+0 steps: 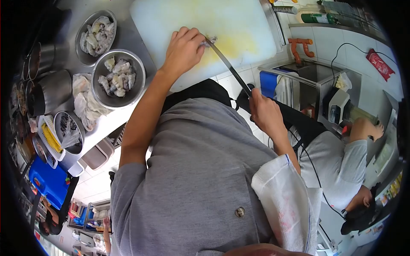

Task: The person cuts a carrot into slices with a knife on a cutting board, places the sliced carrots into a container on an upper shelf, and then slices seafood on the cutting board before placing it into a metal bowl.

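Note:
My right hand (265,112) is closed around the dark handle of a long knife (224,59). The blade reaches up and left over a white cutting board (158,17) with yellowish stains. At its tip lies a small greyish piece of food (209,42). My left hand (183,49) rests on the board beside that piece, its fingers curled and their tips near the blade; whether they grip the piece is hidden. Left of the board stand two metal bowls, a nearer one (140,87) and a farther one (78,45), both holding pale, greyish chunks.
Crumpled plastic bags (85,102) lie by the nearer bowl. Metal pots (57,89) and a bowl with a plastic bag (70,132) stand at the left. A person in a grey shirt (329,160) is close on my right. A white cloth (284,200) hangs on my shoulder.

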